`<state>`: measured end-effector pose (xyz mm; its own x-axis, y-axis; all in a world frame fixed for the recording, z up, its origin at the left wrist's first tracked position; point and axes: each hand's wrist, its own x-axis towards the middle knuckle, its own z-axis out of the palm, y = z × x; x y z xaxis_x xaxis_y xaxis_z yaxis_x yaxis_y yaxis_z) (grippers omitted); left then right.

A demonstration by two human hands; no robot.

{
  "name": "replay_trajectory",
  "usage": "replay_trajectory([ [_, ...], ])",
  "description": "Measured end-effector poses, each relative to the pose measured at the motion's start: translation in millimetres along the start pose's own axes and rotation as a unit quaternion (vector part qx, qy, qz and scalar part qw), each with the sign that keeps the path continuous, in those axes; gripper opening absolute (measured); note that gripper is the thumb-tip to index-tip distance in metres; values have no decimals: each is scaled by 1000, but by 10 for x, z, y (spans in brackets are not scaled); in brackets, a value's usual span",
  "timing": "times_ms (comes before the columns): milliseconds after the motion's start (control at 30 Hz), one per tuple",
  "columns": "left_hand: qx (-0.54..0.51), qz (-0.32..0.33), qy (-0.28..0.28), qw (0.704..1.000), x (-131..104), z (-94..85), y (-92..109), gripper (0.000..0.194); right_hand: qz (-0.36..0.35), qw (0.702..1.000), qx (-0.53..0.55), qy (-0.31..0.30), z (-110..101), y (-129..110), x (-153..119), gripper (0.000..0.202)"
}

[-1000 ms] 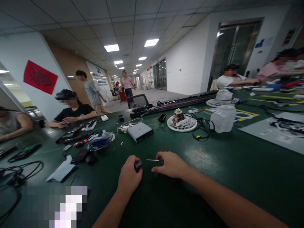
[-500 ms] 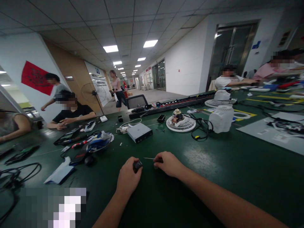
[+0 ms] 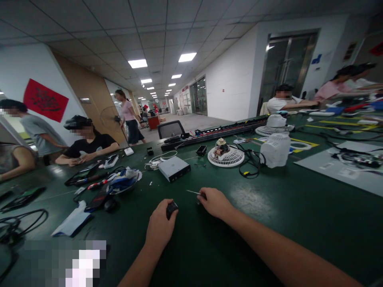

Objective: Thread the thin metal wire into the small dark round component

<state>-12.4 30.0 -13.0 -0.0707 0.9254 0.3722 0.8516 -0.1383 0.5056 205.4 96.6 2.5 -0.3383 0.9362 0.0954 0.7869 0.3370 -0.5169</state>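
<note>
Low in the middle, my left hand (image 3: 160,221) is closed around a small black part (image 3: 171,209), whose dark face shows between thumb and fingers. To its right, my right hand (image 3: 214,203) pinches a thin screwdriver (image 3: 194,192) by its dark handle, the metal shaft pointing left and slightly up. The screwdriver and the black part are apart. Beyond both hands lies a grey box-shaped drive (image 3: 174,168) on the green table (image 3: 191,255). A small open black case (image 3: 201,150) rests behind it, on the right.
White fan grille with exposed motor (image 3: 226,156), white housing (image 3: 275,151) and black cables stand behind on the right. At left lie a blue cloth bundle (image 3: 124,179), tools and a folded light blue sheet (image 3: 72,219). Several people sit or walk around the table.
My right hand has moved slightly up and right, and the screwdriver is farther from the black part and tilted more. Two people in the background have walked on.
</note>
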Motion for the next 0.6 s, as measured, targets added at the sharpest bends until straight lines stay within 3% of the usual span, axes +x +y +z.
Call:
replay_trajectory([
  [133,-1,-8,-2,1000,3,-5,9,27,15,1000,-20,13,-76,-44,-28,24],
  [267,-1,-30,-17,999,9,-15,25,29,17,998,-42,-34,-88,-33,-41,23],
  [500,-18,-63,-52,997,12,-32,69,33,31,996,49,-61,-26,8,6,25],
  [600,-23,-47,-66,996,6,-25,67,31,42,993,94,-62,-29,9,16,19],
])
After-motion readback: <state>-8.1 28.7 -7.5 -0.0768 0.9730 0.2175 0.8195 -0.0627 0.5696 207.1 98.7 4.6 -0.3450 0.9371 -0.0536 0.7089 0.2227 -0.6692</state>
